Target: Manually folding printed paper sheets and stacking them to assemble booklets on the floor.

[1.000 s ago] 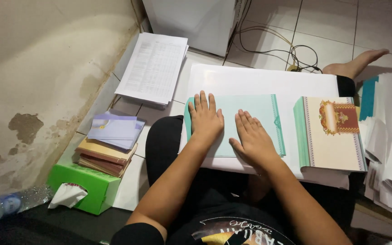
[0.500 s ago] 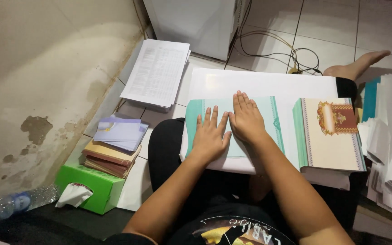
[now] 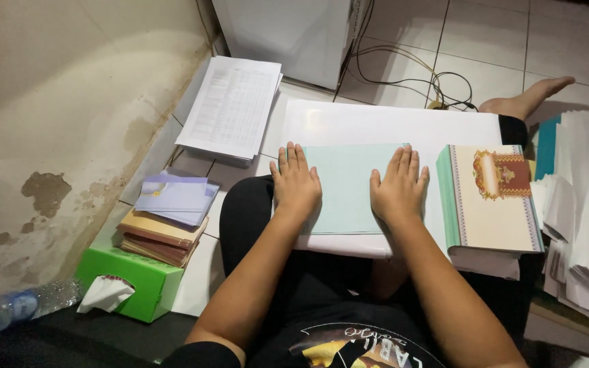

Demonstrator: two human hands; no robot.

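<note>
A pale green sheet of paper lies on a large white board across my lap. My left hand presses flat on the sheet's left edge, fingers spread. My right hand lies flat on its right edge. Both palms are down and hold nothing. Just right of my right hand is a thick book with green page edges and an ornate cream cover.
A stack of printed sheets lies on the floor at upper left. Notebooks are stacked by a green tissue box and a plastic bottle. Loose paper piles sit at right. Cables run behind, near a bare foot.
My hands have slid apart across the green sheet: the left one moved to the left edge, the right one to the right edge. The view has shifted slightly.
</note>
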